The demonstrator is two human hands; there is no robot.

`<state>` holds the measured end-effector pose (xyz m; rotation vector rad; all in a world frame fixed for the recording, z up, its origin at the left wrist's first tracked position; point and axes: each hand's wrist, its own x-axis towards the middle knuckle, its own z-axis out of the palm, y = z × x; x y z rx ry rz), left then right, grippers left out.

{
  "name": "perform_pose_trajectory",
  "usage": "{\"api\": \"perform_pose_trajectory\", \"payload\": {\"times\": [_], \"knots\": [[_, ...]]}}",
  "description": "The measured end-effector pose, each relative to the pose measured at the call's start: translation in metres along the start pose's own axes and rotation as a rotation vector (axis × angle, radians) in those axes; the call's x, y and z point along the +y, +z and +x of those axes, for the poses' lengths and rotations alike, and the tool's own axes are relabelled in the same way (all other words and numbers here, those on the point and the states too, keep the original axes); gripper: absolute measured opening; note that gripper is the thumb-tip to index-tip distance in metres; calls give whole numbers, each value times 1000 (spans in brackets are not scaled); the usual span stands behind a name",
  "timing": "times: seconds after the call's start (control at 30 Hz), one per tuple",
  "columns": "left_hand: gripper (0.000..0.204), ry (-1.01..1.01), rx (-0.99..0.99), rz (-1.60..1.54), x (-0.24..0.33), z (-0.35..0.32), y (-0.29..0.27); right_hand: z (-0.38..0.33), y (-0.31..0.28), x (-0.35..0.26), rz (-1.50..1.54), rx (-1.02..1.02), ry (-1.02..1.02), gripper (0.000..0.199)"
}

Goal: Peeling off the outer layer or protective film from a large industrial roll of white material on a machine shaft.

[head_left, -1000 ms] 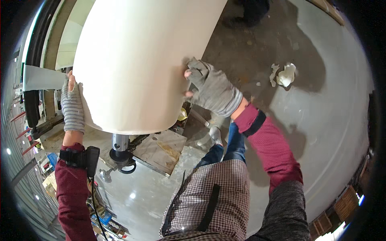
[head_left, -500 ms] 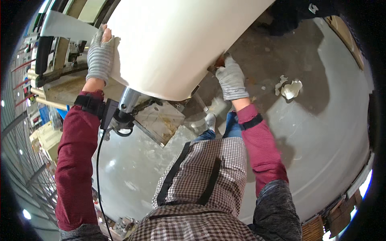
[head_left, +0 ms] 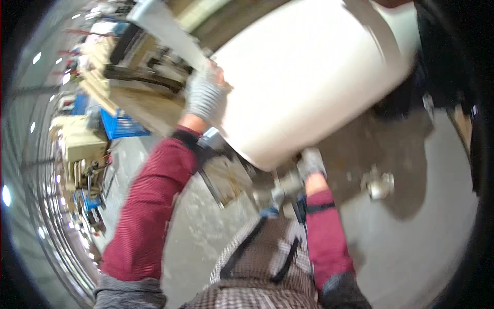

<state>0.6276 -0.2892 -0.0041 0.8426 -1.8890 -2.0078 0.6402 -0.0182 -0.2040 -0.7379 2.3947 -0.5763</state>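
A large, smooth white rounded piece (head_left: pixel 303 77) fills the upper middle of the view; I cannot tell what it is made of. My left hand (head_left: pixel 205 95), in a grey glove with bare fingertips, lies along its left edge with the fingers stretched out. At its lower right edge is my right hand (head_left: pixel 312 164), gloved the same way and blurred. Its fingers are curled in near the underside, and what they hold is hidden. A metal post (head_left: pixel 210 138) shows under the white piece by my left wrist.
A machine frame with a pale arm (head_left: pixel 167 31) stands at the upper left. Farther left are a blue crate (head_left: pixel 121 123) and beige equipment (head_left: pixel 82 136). A crumpled white scrap (head_left: pixel 380 185) lies on the grey floor at right. Dark material (head_left: pixel 442 56) hangs at the upper right.
The view has swung, so the white piece and both hands sit lower, with the left hand farther right. Both hands stay at the white piece's edges; more of its far end shows.
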Motion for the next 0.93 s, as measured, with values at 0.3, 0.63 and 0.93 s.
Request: {"api": "perform_pose_trajectory", "payload": {"times": [0.3,0.63,0.93], "knots": [[54,510,241,1444,-18,11,-26,-54,-29,-37,1686,79,504,29],[53,247,67,1404,4,-4,4,-241,-51,28,1455,33,585,42],[69,56,-84,1405,38,0,7,-405,5,93,1566,380,826,30]]}}
